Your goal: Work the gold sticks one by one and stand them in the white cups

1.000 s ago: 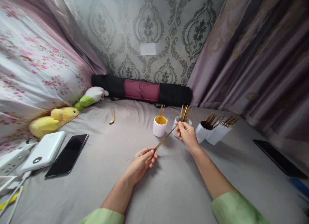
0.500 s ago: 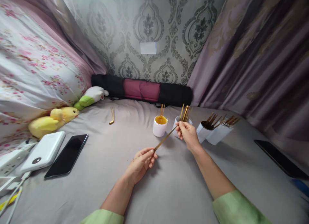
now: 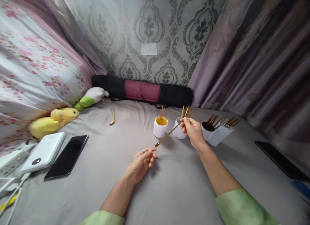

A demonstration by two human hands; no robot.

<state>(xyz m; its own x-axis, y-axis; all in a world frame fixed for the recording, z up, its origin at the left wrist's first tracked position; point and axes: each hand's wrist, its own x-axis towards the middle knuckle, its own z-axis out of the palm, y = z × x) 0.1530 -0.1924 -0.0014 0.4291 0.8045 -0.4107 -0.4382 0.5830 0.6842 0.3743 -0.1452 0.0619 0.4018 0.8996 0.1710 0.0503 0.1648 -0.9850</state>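
Observation:
My right hand point(image 3: 193, 131) pinches the upper end of a thin golden stick point(image 3: 169, 134), which slants down to the left and has a wider brown tip. Just below that tip is my left hand point(image 3: 141, 163), its fingers loosely bent, apart from the stick and holding nothing. Behind the stick stands a white cup point(image 3: 160, 130) with a yellow inside and a few upright sticks. A second white cup point(image 3: 178, 133) of golden sticks is partly hidden by my right hand. Farther right, two white holders point(image 3: 220, 137) contain darker brown sticks.
Thin golden sticks point(image 3: 112, 117) lie on the grey sheet point(image 3: 116, 137). At left are a black phone point(image 3: 67, 157), a white power bank point(image 3: 45, 152), cables and plush toys point(image 3: 55, 121). A black and maroon roll bag point(image 3: 142, 90) lies along the wall. Another dark phone point(image 3: 281, 158) is at right.
My left hand has let go of the stick's lower end. My right hand has moved slightly right and up with the stick, baring its brown tip.

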